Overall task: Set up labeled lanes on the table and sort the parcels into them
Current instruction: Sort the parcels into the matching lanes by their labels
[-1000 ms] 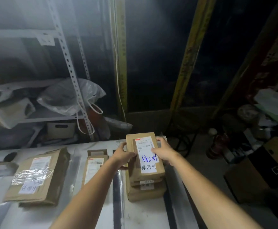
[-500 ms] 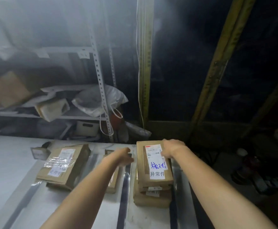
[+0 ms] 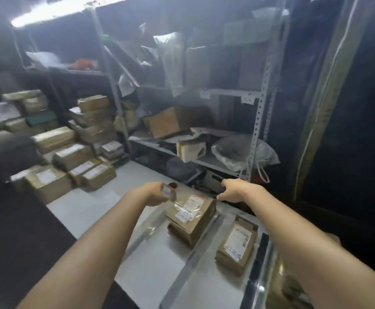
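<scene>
Two bare forearms are stretched out over a white table (image 3: 137, 277) that is divided into lanes by shiny grey tape strips (image 3: 191, 262) and one dark strip (image 3: 257, 262).

The left hand (image 3: 155, 194) is held at the far end of the left lane, with its fingers bent towards a small pale object (image 3: 167, 192). The object is too blurred to be named, and whether it is gripped cannot be told. A small dark round thing (image 3: 172, 185) is seen just beyond it.

The right hand (image 3: 233, 188) is raised above the table's far edge. Its fingers are loosely curled downwards and nothing is held.

Between the hands, and nearer the camera, a brown cardboard parcel (image 3: 192, 216) bearing white labels under clear tape is stacked on a second brown parcel (image 3: 182, 234); the print is too small to be read.

In the next lane to the right, a narrower brown cardboard parcel (image 3: 237, 244) is laid on another. It carries a white shipping label and a slip handwritten in blue, which appears to read "已完成".

A heap of unsorted brown parcels (image 3: 70, 157) with white labels is piled at the table's far left.

Behind the table, grey perforated metal shelving (image 3: 259, 121) is loaded with a tilted cardboard box (image 3: 166, 123), a white carton (image 3: 191, 149) and a white plastic bag (image 3: 242, 152).
</scene>
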Demonstrator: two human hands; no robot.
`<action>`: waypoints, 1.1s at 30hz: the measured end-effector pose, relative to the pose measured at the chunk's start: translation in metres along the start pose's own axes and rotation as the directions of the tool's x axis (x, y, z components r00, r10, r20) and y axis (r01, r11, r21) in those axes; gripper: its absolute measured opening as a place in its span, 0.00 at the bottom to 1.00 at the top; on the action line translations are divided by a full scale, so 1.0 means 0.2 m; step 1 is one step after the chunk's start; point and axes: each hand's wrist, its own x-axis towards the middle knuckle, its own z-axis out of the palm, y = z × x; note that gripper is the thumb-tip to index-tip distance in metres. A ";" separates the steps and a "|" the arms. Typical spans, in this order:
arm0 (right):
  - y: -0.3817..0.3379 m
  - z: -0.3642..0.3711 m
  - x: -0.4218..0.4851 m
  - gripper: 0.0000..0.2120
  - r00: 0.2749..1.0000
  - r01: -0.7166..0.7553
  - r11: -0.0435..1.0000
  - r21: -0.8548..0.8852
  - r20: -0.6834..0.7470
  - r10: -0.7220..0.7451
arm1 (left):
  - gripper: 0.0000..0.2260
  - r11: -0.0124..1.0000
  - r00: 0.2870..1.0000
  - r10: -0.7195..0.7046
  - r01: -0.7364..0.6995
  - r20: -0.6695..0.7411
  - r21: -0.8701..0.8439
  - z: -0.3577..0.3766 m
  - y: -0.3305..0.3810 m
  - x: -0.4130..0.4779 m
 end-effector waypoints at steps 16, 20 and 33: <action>-2.38 0.02 0.54 0.28 0.933 0.360 0.928 -0.092 0.013 -0.361 | 0.27 0.917 0.927 -0.375 0.373 0.009 -0.141 -0.43 -2.18 -0.04; -2.75 0.09 0.80 0.33 0.920 0.390 0.909 -0.147 0.021 -0.392 | 0.25 0.895 0.911 -0.411 0.408 0.024 -0.178 -0.51 -2.53 0.06; -3.72 0.05 1.72 0.29 0.865 0.495 0.869 -0.014 0.096 -0.492 | 0.23 0.835 0.842 -0.539 0.536 0.015 -0.121 -0.91 -3.39 0.66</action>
